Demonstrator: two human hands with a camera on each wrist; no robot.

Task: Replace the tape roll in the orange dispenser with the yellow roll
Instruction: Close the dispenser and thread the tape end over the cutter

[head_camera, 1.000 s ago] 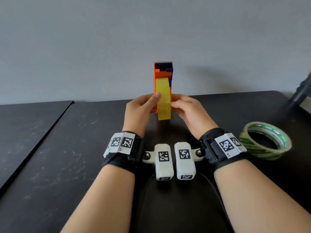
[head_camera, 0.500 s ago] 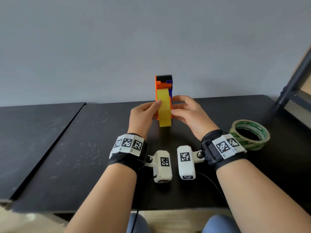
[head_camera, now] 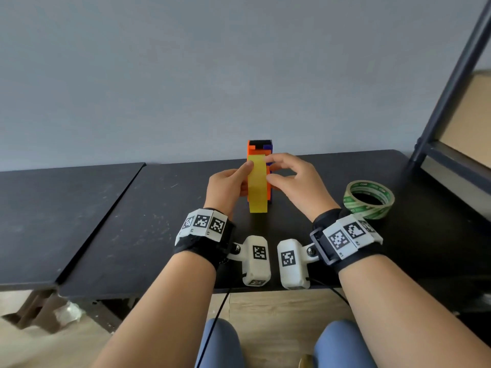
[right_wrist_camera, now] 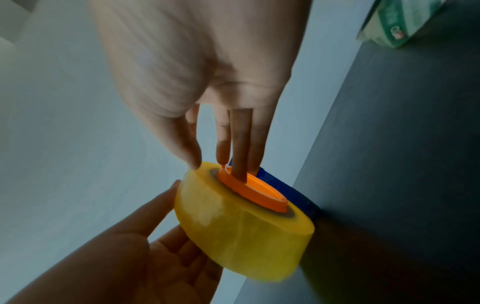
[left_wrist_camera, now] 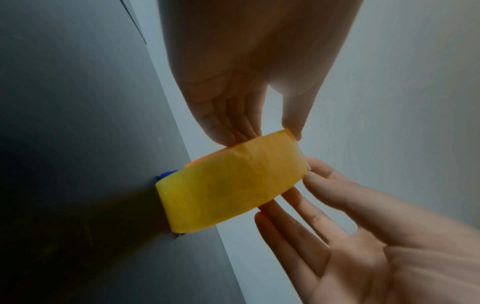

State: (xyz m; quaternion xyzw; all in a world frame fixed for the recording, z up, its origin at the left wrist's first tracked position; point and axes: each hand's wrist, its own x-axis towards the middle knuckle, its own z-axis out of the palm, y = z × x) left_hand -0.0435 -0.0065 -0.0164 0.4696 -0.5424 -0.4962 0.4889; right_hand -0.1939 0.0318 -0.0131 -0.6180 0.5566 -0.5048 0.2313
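Observation:
The orange dispenser [head_camera: 259,151] stands upright on the black table [head_camera: 132,221], with the yellow roll [head_camera: 257,187] [left_wrist_camera: 231,191] [right_wrist_camera: 241,236] seated on its orange hub [right_wrist_camera: 252,191]. My left hand [head_camera: 244,173] [left_wrist_camera: 272,133] lies against the roll's left side with straight fingers, its thumb on the roll's outer face. On the other side my right hand [head_camera: 273,171] [right_wrist_camera: 213,162] presses straight fingers on the hub, thumb at the roll's rim. A blue part [right_wrist_camera: 285,185] of the dispenser shows behind the roll.
A green-printed tape roll [head_camera: 372,212] [right_wrist_camera: 389,26] lies flat on the table to the right of my right wrist. A dark metal shelf frame [head_camera: 451,83] rises at the far right. A second black table [head_camera: 53,208] adjoins on the left. The table's near edge runs under my wrists.
The head view has drawn back and tilted down, so the table's front edge and my knees now show. My right fingers have spread over the roll's right side; both hands stay at the roll.

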